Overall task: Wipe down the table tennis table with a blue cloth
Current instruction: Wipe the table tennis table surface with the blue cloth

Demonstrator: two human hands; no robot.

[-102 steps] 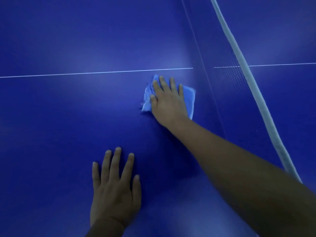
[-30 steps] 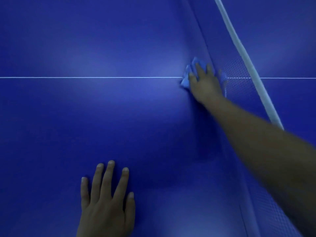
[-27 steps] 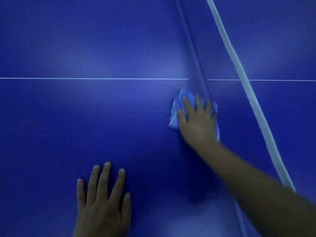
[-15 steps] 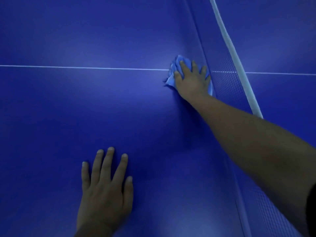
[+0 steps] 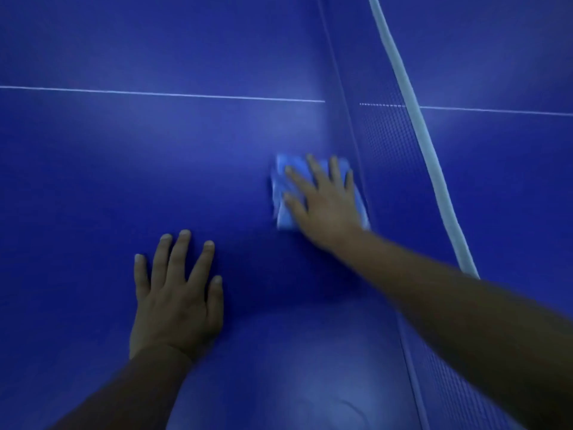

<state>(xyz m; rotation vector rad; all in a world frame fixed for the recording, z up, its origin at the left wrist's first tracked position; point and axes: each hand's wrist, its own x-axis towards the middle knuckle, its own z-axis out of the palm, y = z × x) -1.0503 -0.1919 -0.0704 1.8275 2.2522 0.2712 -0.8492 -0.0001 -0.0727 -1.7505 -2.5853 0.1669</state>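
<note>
Head view, nearest first: the left hand [image 5: 176, 301] lies flat on the blue surface [image 5: 93, 181], fingers straight and spread, holding nothing; it looks to be bracing the lean. It has kept much the same place across the last few seconds.

Farther out, the right hand [image 5: 325, 206] presses down on the blue cloth [image 5: 283, 193] with straight, spread fingers, palm on top, not curled round it. Half a second ago this hand and cloth were up at the white centre line [image 5: 155, 94], hard against the net [image 5: 390, 156]; now they have drawn back toward the person, well short of that line, with the cloth's right edge just beside the foot of the net. So the stroke reads as a back-and-forth pass along the net side, and this strip is probably getting covered; the wide stretch to the left looks unvisited in these frames.

The cloth is a paler blue than the surface, folded or bunched into a rough pad, slightly blurred, showing mostly left of and beyond the fingers.

Beyond the net's white top band [image 5: 403, 88] lies the other half.
</note>
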